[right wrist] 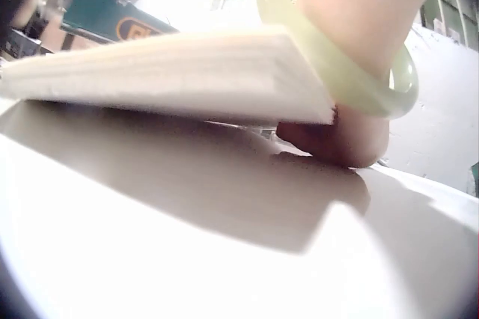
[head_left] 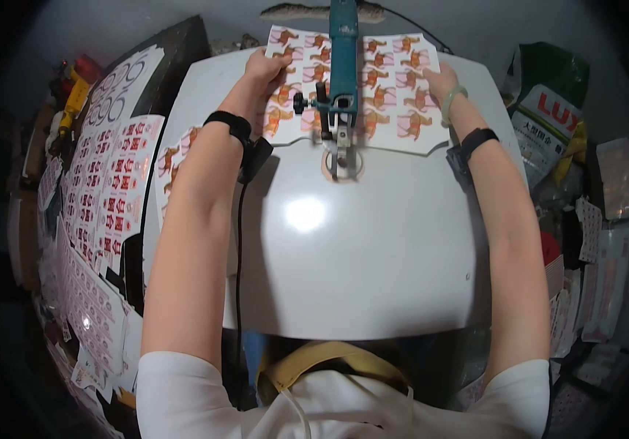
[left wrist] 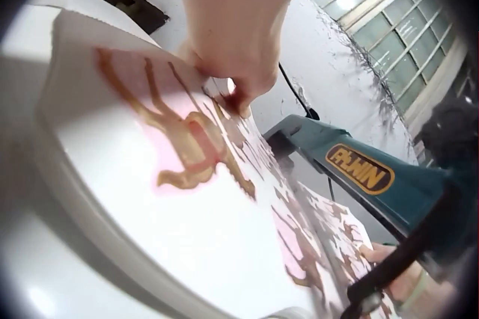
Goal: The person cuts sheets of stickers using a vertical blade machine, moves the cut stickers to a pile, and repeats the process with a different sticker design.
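Observation:
A thick white board [head_left: 409,80] printed with rows of brown horse figures lies under the arm of a teal scroll saw [head_left: 343,51]. My left hand [head_left: 265,69] grips its left edge, with the thumb over the printed face. At the right edge, my right hand [head_left: 442,84] holds the board, with fingers curled under it. In the right wrist view the board's edge [right wrist: 172,80] looks layered, and a shadowed gap shows beneath it. The board's near edge has a wavy outline by the saw's blade holder [head_left: 340,139].
The white saw table [head_left: 365,256] extends toward my body. Printed sheets [head_left: 102,190] are piled at the left, beside yellow and red items [head_left: 76,95]. On the right are a green and white bag [head_left: 548,110] and more printed sheets. A black cable [head_left: 240,256] hangs from the left wrist strap.

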Motion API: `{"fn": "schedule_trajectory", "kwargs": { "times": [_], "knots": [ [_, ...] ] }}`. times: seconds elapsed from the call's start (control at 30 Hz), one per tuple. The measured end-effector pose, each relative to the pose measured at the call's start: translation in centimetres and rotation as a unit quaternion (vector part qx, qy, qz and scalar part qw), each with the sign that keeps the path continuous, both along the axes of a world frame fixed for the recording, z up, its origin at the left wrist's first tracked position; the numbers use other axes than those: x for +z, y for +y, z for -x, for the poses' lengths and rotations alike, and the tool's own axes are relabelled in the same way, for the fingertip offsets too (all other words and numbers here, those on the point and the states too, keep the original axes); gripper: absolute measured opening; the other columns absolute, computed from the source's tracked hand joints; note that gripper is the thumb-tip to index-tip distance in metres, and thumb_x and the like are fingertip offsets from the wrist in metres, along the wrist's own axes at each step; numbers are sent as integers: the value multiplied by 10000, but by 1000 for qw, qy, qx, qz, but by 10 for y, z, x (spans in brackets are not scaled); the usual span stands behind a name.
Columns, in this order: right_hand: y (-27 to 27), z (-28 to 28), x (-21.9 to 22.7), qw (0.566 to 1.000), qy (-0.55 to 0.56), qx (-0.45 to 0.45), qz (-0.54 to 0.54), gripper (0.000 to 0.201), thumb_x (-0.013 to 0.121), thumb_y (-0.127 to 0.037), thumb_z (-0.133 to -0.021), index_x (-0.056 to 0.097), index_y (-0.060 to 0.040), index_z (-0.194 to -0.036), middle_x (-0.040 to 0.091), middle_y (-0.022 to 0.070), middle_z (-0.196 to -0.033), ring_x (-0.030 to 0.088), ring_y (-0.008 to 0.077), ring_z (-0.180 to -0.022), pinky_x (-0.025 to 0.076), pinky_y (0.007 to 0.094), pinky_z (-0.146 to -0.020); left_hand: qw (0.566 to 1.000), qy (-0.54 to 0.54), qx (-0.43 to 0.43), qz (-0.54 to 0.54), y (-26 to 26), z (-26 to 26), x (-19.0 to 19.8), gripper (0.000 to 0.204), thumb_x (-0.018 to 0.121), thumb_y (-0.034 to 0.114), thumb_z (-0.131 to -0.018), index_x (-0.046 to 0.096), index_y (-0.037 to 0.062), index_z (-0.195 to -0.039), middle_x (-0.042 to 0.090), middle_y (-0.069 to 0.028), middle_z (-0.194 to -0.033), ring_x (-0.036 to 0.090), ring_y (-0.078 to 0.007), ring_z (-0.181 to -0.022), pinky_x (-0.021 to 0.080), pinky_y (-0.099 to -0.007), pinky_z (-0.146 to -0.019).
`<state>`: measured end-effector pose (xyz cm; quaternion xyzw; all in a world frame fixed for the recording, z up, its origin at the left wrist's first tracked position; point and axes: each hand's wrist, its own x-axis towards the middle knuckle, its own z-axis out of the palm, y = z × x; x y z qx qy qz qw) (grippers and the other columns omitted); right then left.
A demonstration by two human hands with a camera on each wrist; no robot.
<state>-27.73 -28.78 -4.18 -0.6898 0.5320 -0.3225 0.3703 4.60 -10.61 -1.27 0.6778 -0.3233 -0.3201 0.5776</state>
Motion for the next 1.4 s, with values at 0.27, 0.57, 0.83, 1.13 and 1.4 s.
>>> {"fn": "schedule_trajectory", "kwargs": {
  "times": [0.27, 0.57, 0.83, 1.13, 1.4],
  "knots": [
    [-47, 85, -22, 981, -178, 31, -74, 372, 627, -129, -890, 537, 30, -1214, 635, 116, -1092, 625, 184, -935, 517, 328, -817, 998, -14, 35, 40, 36, -53, 61, 326, 736, 72, -807, 516, 17, -1042, 582, -18, -765, 518, -50, -557, 407, -219, -439],
    [105, 212, 123, 943, -306, 70, -110, 369, 513, -157, -973, 473, -8, -1308, 591, 77, -1195, 584, 159, -1026, 487, 312, -874, 983, -22, 81, 161, 182, -66, 150, 410, 697, 65, -836, 463, -67, -1146, 640, -181, -1016, 673, -200, -824, 571, -332, -711],
    [238, 161, 163, 933, -284, 205, -86, 393, 486, -106, -972, 431, 26, -1337, 573, 84, -1220, 564, 127, -1053, 462, 272, -899, 988, 7, 80, 134, 289, -42, 168, 389, 672, 79, -858, 481, -84, -1155, 641, -180, -1036, 671, -202, -849, 564, -326, -743],
    [324, 51, 90, 939, -248, 201, -126, 324, 521, -88, -920, 492, 53, -1210, 594, 120, -1140, 584, 178, -1015, 469, 315, -886, 992, -4, 125, 35, 333, -32, 21, 431, 735, 147, -802, 554, -101, -1104, 658, -181, -1023, 674, -241, -880, 546, -350, -735],
    [353, -2, 84, 985, -21, 163, 44, 350, 549, -121, -860, 495, 36, -1168, 632, 266, -1031, 628, 391, -957, 485, 415, -838, 823, -343, 181, -415, 308, -16, 39, 515, 735, 339, -743, 639, -40, -1078, 641, -213, -1107, 528, -364, -1141, 501, -419, -865]
  ]
}}
